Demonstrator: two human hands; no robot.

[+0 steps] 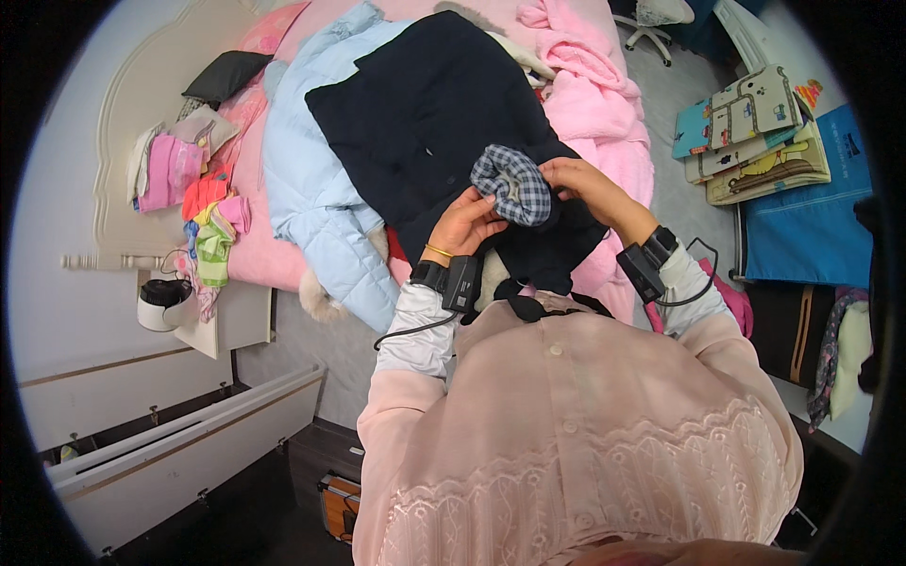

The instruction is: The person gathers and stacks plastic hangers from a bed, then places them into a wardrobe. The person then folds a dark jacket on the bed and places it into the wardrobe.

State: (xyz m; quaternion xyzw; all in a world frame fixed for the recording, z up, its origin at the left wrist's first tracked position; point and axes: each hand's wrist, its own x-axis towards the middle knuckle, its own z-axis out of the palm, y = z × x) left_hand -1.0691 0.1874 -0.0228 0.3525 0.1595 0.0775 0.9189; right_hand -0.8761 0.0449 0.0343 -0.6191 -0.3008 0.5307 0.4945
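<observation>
A blue-and-white checked, ring-shaped piece of fabric, gathered like a cuff or scrunchie [511,185], is held up over a dark navy garment [425,113]. My left hand [467,223] grips its lower left edge between thumb and fingers. At its upper right edge, my right hand [584,187] has its fingertips pinched; whether it holds the checked fabric or dark cloth beside it is partly hidden. The navy garment lies spread on the bed, over part of a light blue padded jacket [318,177]. Whether the checked piece is joined to the navy garment cannot be told.
A pink fluffy blanket or robe [594,99] lies on the bed's right side. Small folded clothes [212,233] and a black cushion [225,76] are at the left. A white nightstand [241,318] stands lower left. Folded play mats [757,141] rest above a blue fabric item [800,233] at right.
</observation>
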